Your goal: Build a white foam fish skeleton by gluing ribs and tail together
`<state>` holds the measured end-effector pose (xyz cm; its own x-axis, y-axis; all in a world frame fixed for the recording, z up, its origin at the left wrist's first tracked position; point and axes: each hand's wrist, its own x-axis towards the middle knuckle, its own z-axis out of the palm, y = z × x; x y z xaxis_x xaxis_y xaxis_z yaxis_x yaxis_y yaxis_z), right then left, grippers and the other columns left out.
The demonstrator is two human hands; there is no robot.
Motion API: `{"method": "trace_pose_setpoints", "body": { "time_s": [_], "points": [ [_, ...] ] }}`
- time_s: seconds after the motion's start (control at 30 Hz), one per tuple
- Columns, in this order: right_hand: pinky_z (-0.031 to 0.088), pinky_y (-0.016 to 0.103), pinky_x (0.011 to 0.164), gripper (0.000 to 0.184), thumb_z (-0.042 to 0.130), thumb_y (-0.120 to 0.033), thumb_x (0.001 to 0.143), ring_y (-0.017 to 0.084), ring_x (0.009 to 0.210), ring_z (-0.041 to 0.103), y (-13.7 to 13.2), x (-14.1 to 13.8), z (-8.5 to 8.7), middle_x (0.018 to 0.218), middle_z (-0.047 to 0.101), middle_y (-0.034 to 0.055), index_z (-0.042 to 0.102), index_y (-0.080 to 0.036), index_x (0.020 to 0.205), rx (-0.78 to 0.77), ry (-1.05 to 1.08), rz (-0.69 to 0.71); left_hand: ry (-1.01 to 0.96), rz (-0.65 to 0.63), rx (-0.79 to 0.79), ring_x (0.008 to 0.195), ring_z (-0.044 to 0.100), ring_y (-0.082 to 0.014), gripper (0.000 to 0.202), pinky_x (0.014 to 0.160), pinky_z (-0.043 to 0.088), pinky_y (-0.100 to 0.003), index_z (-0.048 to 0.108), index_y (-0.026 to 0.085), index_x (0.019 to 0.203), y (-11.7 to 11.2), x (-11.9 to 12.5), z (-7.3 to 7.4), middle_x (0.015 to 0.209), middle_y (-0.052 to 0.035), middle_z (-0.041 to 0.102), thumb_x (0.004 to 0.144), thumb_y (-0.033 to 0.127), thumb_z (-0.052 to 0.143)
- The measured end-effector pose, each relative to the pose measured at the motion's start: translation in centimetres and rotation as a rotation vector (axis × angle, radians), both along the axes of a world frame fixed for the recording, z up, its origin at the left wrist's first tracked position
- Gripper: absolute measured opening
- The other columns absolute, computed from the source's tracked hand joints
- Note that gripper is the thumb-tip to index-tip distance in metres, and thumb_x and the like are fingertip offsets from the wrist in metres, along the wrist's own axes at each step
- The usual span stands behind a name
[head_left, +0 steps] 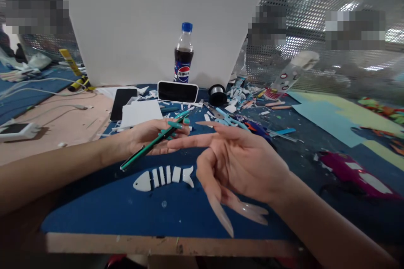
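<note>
Dim, bluish indoor light; edges bend, foreground blurred.

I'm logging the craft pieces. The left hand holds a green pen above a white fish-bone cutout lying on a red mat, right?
Not quite: the mat is blue, not red. The head view shows the left hand holding the green pen above the white fish-bone cutout lying on that mat.

Left hand (151,136) lies palm up, left of the bench's centre, fingers curled closed around a slim green tool (148,146). Right hand (243,164) is unclenched: index finger extended leftward, meeting the left hand, remaining fingers bent downward.
</note>
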<state>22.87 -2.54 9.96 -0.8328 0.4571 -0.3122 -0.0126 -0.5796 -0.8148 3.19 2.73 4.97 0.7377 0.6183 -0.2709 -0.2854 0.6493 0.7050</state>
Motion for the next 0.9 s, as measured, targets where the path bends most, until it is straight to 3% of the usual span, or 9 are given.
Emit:
{"method": "trace_pose_setpoints", "body": {
  "time_s": [0.1, 0.2, 0.3, 0.4, 0.5, 0.57, 0.67, 0.73, 0.9],
  "points": [
    [0.041, 0.021, 0.04, 0.04, 0.035, -0.047, 0.091, 0.013, 0.051, 0.056, -0.3, -0.3, -0.3, 0.067, 0.061, 0.0034, 0.058, -0.015, 0.098, 0.166, -0.061, -0.17, -0.015, 0.114, 0.036, 0.053, 0.054, -0.009, 0.008, 0.051, 0.049, -0.021, 0.06, 0.016, 0.077, 0.3, 0.1, -0.1, 0.061, 0.0021, 0.055, 0.075, 0.009, 0.063],
    [0.05, 0.025, 0.059, 0.028, 0.051, -0.043, 0.087, 0.013, 0.067, 0.057, -0.4, -0.9, -0.8, 0.074, 0.057, 0.0019, 0.057, -0.016, 0.086, 0.401, -0.16, -0.295, 0.039, 0.241, 0.142, 0.056, 0.055, -0.0097, 0.006, 0.052, 0.046, -0.021, 0.064, 0.018, 0.076, 0.2, 0.5, -0.1, 0.065, 0.002, 0.06, 0.075, 0.016, 0.07],
    [0.049, 0.029, 0.075, 0.026, 0.062, -0.042, 0.082, 0.015, 0.082, 0.056, -0.2, -1.4, -1.5, 0.086, 0.057, 0.0024, 0.06, -0.017, 0.09, 0.717, -0.313, -0.348, 0.06, 0.28, 0.284, 0.06, 0.056, -0.0092, 0.014, 0.056, 0.044, -0.02, 0.068, 0.018, 0.074, -0.5, 0.9, 0.1, 0.066, 0.002, 0.063, 0.066, 0.022, 0.08],
    [0.048, 0.032, 0.079, 0.027, 0.06, -0.043, 0.084, 0.018, 0.091, 0.056, 0.2, -1.4, -2.2, 0.095, 0.059, 0.0043, 0.061, -0.02, 0.098, 0.951, -0.396, -0.441, 0.05, 0.289, 0.41, 0.065, 0.056, -0.0096, 0.017, 0.061, 0.044, -0.021, 0.069, 0.016, 0.068, -1.2, 1.2, 0.1, 0.069, 0.0009, 0.064, 0.064, 0.026, 0.081],
    [0.05, 0.029, 0.071, 0.023, 0.057, -0.042, 0.087, 0.014, 0.078, 0.06, 0.6, -0.9, -2.5, 0.092, 0.057, 0.003, 0.06, -0.019, 0.091, 0.975, -0.413, -0.454, 0.112, 0.262, 0.496, 0.074, 0.057, -0.0117, 0.021, 0.069, 0.044, -0.024, 0.069, 0.018, 0.082, -0.8, 1.0, -0.1, 0.08, -0.0006, 0.064, 0.067, 0.03, 0.078],
    [0.049, 0.025, 0.061, 0.024, 0.055, -0.041, 0.088, 0.011, 0.065, 0.061, 0.9, -0.1, -2.6, 0.083, 0.056, 0.001, 0.055, -0.018, 0.08, 0.921, -0.431, -0.428, 0.187, 0.174, 0.605, 0.08, 0.057, -0.0137, 0.041, 0.072, 0.044, -0.026, 0.064, 0.02, 0.104, 0.4, 0.2, -0.6, 0.09, -0.0025, 0.062, 0.067, 0.033, 0.077],
    [0.044, 0.021, 0.048, 0.027, 0.049, -0.04, 0.091, 0.01, 0.054, 0.06, 1.9, 1.8, -2.6, 0.066, 0.055, -0.0015, 0.049, -0.017, 0.077, 0.799, -0.528, -0.299, 0.328, 0.118, 0.988, 0.079, 0.054, -0.015, 0.061, 0.071, 0.044, -0.028, 0.054, 0.017, 0.115, 3.2, -1.7, -1.9, 0.1, -0.0054, 0.055, 0.062, 0.036, 0.079],
    [0.045, 0.021, 0.05, 0.025, 0.05, -0.04, 0.091, 0.01, 0.056, 0.06, 2.7, 3.3, -2.8, 0.068, 0.059, 0.0001, 0.05, -0.016, 0.082, 0.73, -0.587, -0.132, 0.572, 0.119, 1.266, 0.077, 0.051, -0.0156, 0.069, 0.07, 0.043, -0.027, 0.052, 0.014, 0.115, 4.7, -3.0, -3.0, 0.095, -0.0051, 0.055, 0.056, 0.033, 0.083],
    [0.039, 0.023, 0.052, 0.028, 0.044, -0.046, 0.092, 0.008, 0.053, 0.05, 3.5, 5.2, -3.8, 0.067, 0.055, -0.0028, 0.049, -0.019, 0.096, 0.793, -0.777, 0.006, 0.932, 0.021, 1.726, 0.078, 0.053, -0.0194, 0.035, 0.069, 0.041, -0.029, 0.055, 0.015, 0.098, 5.5, -4.0, -4.6, 0.09, -0.0079, 0.058, 0.077, 0.041, 0.065]
  ]
}}
